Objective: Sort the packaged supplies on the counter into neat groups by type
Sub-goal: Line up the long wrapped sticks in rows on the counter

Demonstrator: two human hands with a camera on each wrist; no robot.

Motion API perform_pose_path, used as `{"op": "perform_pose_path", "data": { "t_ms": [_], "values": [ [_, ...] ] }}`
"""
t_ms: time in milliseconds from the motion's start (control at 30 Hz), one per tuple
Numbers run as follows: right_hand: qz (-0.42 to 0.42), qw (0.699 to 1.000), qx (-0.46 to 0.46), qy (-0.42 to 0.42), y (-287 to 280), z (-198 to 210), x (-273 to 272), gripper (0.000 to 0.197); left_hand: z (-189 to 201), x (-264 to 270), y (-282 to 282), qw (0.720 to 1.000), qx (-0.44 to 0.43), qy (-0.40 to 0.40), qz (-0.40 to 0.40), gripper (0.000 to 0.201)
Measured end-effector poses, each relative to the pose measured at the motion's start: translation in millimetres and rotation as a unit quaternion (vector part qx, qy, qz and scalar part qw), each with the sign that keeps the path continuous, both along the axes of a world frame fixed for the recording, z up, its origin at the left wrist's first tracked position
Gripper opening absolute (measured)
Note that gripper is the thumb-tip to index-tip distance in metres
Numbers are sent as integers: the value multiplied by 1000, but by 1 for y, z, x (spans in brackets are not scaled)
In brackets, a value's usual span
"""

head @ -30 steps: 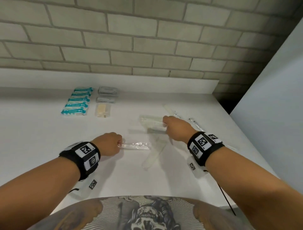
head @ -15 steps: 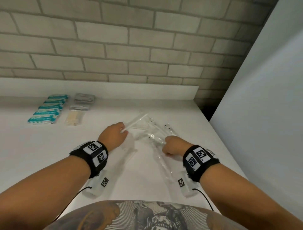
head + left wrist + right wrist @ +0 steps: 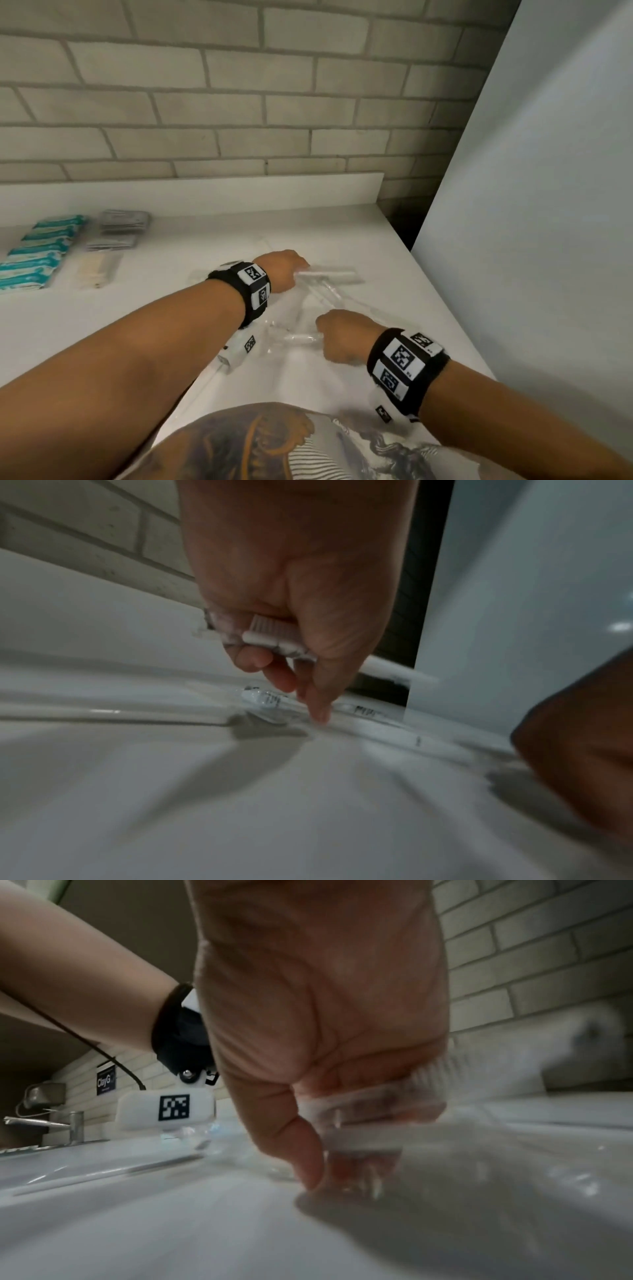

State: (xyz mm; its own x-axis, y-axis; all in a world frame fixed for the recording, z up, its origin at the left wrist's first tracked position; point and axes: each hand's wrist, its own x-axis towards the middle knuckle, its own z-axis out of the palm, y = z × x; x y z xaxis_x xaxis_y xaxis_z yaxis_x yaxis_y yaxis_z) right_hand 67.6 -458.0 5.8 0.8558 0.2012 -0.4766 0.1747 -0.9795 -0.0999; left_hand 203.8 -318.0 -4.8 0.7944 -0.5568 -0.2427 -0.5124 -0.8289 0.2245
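Note:
Several clear-wrapped white toothbrushes (image 3: 325, 293) lie crossed on the white counter (image 3: 137, 325) between my hands. My left hand (image 3: 286, 270) grips one wrapped toothbrush (image 3: 327, 275) by its head end; the bristles (image 3: 270, 627) show under the curled fingers (image 3: 255, 660). My right hand (image 3: 339, 337) is nearer me and holds another wrapped toothbrush (image 3: 301, 338), whose bristles (image 3: 431, 1073) stick out past the palm; its thumb (image 3: 301, 1153) points down to the counter. At far left lie sorted teal packets (image 3: 37, 251), grey sachets (image 3: 123, 221) and a beige packet (image 3: 97, 270).
A brick wall (image 3: 239, 102) and a low white backsplash (image 3: 205, 195) run along the back. A pale panel (image 3: 534, 205) stands at the counter's right edge. In the right wrist view a metal tap (image 3: 51, 1123) shows far off to the left.
The camera has swung right and down. My left hand carried its toothbrush right and away from me, level over the pile. My right hand drew back toward me with another toothbrush.

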Motion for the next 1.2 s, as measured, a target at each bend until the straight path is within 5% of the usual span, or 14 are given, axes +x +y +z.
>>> {"op": "perform_pose_path", "data": {
  "t_ms": [133,267,367,600,833,1000,1200],
  "values": [
    [18,997,25,-64,-29,13,11,25,-4,4,3,995,100,-28,-2,40],
    [-103,988,45,-109,-62,13,40,12,-4,5,25,995,61,-69,28,31],
    [-189,978,73,-50,-66,-2,50,16,0,11,44,990,16,-99,98,31],
    [-240,956,148,-75,-48,-7,61,28,-5,-6,44,987,-74,55,134,16],
    [-230,956,176,-46,-23,-6,65,38,-8,-30,53,948,-204,122,211,21],
    [-203,974,97,-6,-3,-10,71,17,0,-34,95,920,-213,41,326,26],
    [-174,949,259,-46,20,7,93,10,-8,-49,125,900,-201,68,380,21]
  ]
}}
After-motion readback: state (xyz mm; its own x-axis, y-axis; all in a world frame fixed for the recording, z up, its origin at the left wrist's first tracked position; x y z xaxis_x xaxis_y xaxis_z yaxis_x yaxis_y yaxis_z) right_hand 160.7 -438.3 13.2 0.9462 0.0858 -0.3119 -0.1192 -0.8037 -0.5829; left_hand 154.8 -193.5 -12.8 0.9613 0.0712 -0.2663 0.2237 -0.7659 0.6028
